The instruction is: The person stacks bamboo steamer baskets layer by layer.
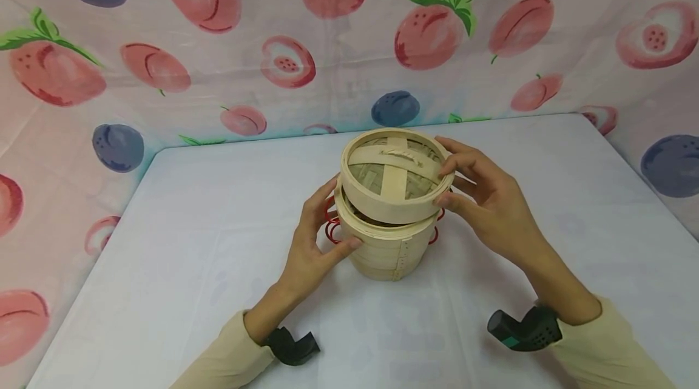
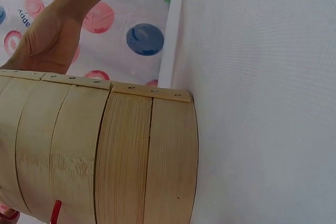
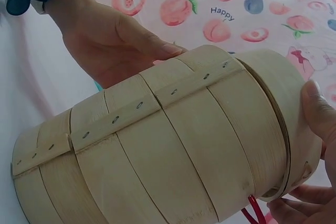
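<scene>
A small round bamboo steamer (image 1: 384,255) with stacked tiers stands upright on the table. Its woven bamboo lid (image 1: 395,186) sits tilted over the top, and a dark gap shows along the near rim. My left hand (image 1: 314,243) grips the steamer's left side, thumb in front and fingers round the side. At the lid's right edge, my right hand (image 1: 486,201) pinches the rim between thumb and fingers. In the right wrist view, the right hand's thumb (image 3: 317,108) presses on the lid's side. Red loops (image 1: 332,228) stick out from both sides of the steamer.
A white cloth (image 1: 218,255) covers the table. Behind it hangs a fabric backdrop (image 1: 338,61) printed with peaches and blue fruit. Each wrist wears a dark camera mount, one at the left (image 1: 292,346) and one at the right (image 1: 526,328).
</scene>
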{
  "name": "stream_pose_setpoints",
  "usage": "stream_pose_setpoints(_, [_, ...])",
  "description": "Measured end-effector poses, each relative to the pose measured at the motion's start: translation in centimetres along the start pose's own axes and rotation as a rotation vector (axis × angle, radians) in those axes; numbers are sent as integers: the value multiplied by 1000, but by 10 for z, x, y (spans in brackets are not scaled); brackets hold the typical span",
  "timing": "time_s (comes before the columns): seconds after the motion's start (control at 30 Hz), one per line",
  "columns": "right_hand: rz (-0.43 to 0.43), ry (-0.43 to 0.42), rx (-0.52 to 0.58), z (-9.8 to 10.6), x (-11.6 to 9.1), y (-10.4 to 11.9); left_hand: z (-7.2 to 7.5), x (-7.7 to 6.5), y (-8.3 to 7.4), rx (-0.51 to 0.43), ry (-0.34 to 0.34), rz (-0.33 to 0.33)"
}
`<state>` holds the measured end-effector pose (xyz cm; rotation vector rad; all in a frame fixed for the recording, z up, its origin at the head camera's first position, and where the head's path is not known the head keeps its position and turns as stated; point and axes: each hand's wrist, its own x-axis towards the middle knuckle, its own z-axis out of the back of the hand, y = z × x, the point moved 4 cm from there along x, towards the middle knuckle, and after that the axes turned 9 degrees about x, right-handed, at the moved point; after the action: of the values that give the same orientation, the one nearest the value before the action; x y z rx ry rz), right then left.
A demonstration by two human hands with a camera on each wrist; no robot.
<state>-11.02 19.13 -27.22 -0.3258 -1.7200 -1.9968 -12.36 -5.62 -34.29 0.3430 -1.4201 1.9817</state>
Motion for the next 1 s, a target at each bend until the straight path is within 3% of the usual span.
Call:
stream_pose_setpoints(0.47, [45, 67, 227, -7, -1, -2, 0, -1, 2, -4, -5, 36])
stream_pose_setpoints(1.0, [33, 132, 155, -9, 0, -2, 1, 0, 1, -20, -17, 36])
